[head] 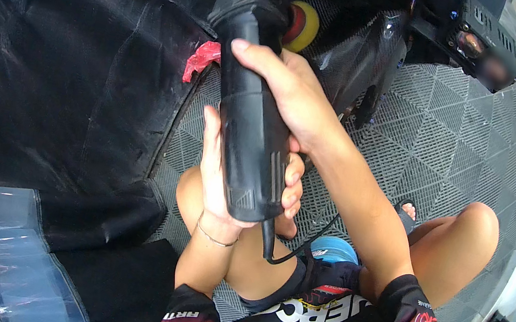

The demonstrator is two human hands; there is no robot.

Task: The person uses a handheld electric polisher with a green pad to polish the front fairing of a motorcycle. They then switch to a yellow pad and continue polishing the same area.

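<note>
Both my hands are on a black corded polisher, held lengthwise in front of me with its head away from me. My left hand cradles the rear of the body from below, fingertips wrapping round its right side. My right hand grips the narrower neck, its thumb along the top. A yellow and red foam pad faces right from the head, near a glossy dark panel with a carbon-fibre-like weave. Whether pad and panel touch, I cannot tell. The power cord leaves the rear end and loops right.
A black sheet cover spreads along the left, with a clear plastic strip lower down. Red plastic film lies beside the polisher. Grated tiles floor the right side. A black boxy part juts out upper right. Something blue and round sits below me.
</note>
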